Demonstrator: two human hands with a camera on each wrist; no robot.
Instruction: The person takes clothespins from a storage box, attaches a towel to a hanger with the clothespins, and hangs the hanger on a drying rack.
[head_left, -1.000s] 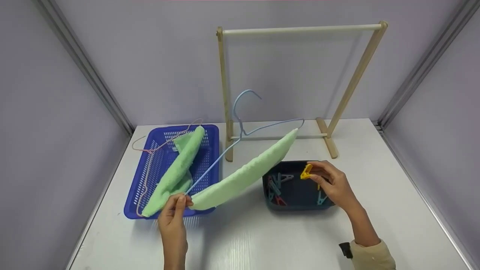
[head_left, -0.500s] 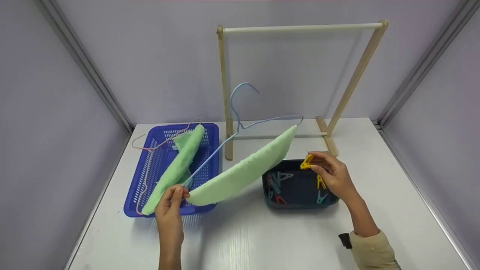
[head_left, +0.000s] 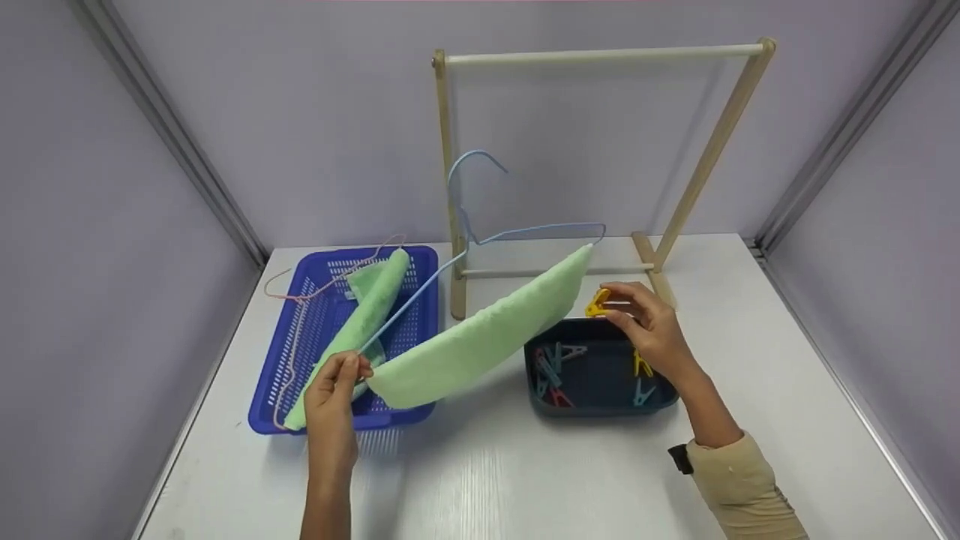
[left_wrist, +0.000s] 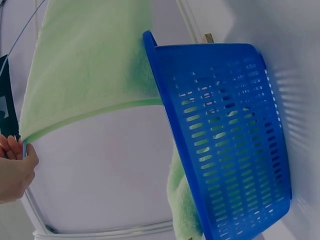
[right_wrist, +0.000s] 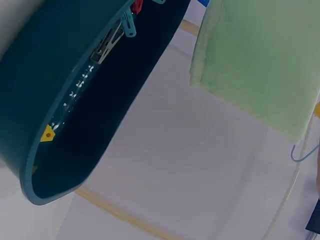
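Note:
A light green towel (head_left: 480, 341) hangs over the bottom bar of a blue wire hanger (head_left: 420, 291), tilted and held up in the air. My left hand (head_left: 334, 390) pinches the hanger's left corner beside the towel's end; the left wrist view shows the same left hand (left_wrist: 16, 167) at the cloth's edge. Between thumb and fingers, my right hand (head_left: 651, 330) holds a yellow clothespin (head_left: 598, 302) near the towel's right end, apart from it. Below that hand stands a dark teal bin (head_left: 600, 412) with several clothespins (head_left: 549, 369) inside.
A blue perforated basket (head_left: 259, 417) at left holds another green towel (head_left: 367, 315) with a pink hanger (head_left: 294, 352). Behind the bin stands a wooden rack with a white top rod (head_left: 607, 56). Walls with metal edges enclose the table.
My left hand has moved up and slightly left, taking the hanger and towel along. My right hand has risen and shifted left with the yellow clothespin, nearing the towel's right end.

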